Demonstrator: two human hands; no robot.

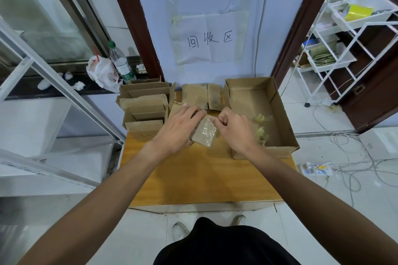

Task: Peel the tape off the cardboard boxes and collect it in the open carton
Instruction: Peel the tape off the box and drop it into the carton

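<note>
Currently, one open carton (280, 112) stands at the right of the tabletop (204, 178); at least four cardboard boxes (144, 109) are stacked at the left. One small box (201, 139) sits between them: light, stiff board. The left hand (178, 127) presses it, fingers straight; the right hand (233, 130) fingers pinch the tape (207, 129) at its upper edge. The tape is thin, sticky and likely to tear. Two tape wads (260, 118) lie in the carton.

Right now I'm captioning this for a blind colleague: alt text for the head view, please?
Over a wooden table, the left hand steadies a small cardboard box while the right hand pinches its clear tape. The open carton at right holds crumpled tape wads.
</note>
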